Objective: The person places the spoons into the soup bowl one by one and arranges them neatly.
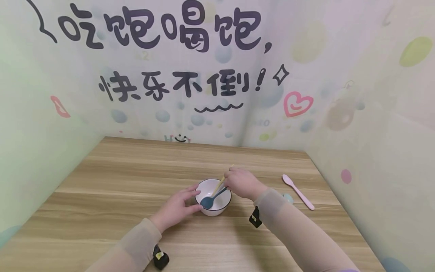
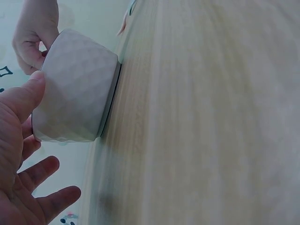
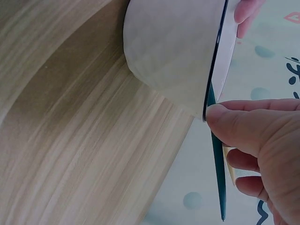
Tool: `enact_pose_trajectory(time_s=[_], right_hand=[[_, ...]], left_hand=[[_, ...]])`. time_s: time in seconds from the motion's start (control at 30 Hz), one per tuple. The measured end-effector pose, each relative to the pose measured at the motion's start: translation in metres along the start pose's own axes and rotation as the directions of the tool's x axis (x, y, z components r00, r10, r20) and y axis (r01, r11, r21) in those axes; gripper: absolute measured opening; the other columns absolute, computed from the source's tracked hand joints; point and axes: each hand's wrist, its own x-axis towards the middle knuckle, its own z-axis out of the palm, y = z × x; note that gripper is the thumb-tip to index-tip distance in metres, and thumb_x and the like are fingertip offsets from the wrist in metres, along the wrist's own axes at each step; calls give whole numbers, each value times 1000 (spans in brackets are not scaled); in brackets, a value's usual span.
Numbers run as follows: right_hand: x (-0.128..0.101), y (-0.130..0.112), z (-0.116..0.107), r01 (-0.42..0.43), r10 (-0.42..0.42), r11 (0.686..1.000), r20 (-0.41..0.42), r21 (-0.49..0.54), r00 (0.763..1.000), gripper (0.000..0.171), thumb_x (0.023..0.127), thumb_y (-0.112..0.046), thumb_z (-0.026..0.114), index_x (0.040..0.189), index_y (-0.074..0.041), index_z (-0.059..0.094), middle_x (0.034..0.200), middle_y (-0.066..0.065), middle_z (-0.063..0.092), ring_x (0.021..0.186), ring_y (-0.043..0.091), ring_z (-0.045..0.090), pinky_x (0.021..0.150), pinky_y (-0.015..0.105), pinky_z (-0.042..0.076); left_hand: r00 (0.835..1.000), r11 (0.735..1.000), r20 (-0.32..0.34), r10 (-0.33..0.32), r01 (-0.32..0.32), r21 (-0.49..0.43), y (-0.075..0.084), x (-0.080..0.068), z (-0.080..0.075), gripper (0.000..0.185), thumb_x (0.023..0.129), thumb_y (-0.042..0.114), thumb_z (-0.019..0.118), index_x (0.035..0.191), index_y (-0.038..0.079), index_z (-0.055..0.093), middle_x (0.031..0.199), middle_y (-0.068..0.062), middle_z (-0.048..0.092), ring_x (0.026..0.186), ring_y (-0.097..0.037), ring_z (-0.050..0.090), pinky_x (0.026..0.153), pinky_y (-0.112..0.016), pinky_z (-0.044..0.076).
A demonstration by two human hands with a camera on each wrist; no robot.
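A white bowl (image 1: 213,212) with a dark rim stands on the table, its outside faceted in the left wrist view. My left hand (image 1: 178,207) holds it at the left side, thumb at the near rim and fingertips at the far-left rim; the last fingers spread away from it. At the right rim, my right hand (image 1: 242,183) pinches the handle of a dark teal spoon (image 1: 207,202), whose head lies inside the bowl. Beside that handle a thin yellow stick (image 1: 217,186) slants out of the bowl, running behind the right fingers; its upper tip shows beyond them.
A pink spoon (image 1: 299,192) lies on the wooden table (image 1: 153,162) to the right. Partly hidden by the right forearm is a small pale-teal thing (image 1: 288,198). Printed cloth walls (image 1: 204,124) close off the back and both sides.
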Motion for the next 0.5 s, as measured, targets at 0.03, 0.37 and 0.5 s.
enact_pose_trajectory(time_s=[0.03,0.37,0.5], right_hand=[[0,0,0,1,-1,1000,-1,-2,1000,7,81,-13,75,80,-20,76,76,-8,55,70,11,43,60,21,42],[1,-1,0,-2,1,1000,-13,-4,1000,6,81,-14,76,79,-20,75,77,-8,56,71,11,44,60,22,41],[0,-1,-1,-11,11,1000,-14,14,1000,6,80,-13,76,80,-19,75,78,-8,57,72,12,45,61,24,42]], left_hand=[[1000,1000,-1,1,-1,1,0,0,0,56,85,32,75,130,4,60,149,-9,42,136,-31,38,109,-49,33],[1000,1000,-8,3,-3,7,-1,0,1,55,84,31,75,130,4,60,148,-9,42,136,-31,39,109,-50,33],[1000,1000,-10,6,-6,12,-2,1,2,55,85,31,75,129,3,60,148,-10,43,135,-31,39,109,-50,33]])
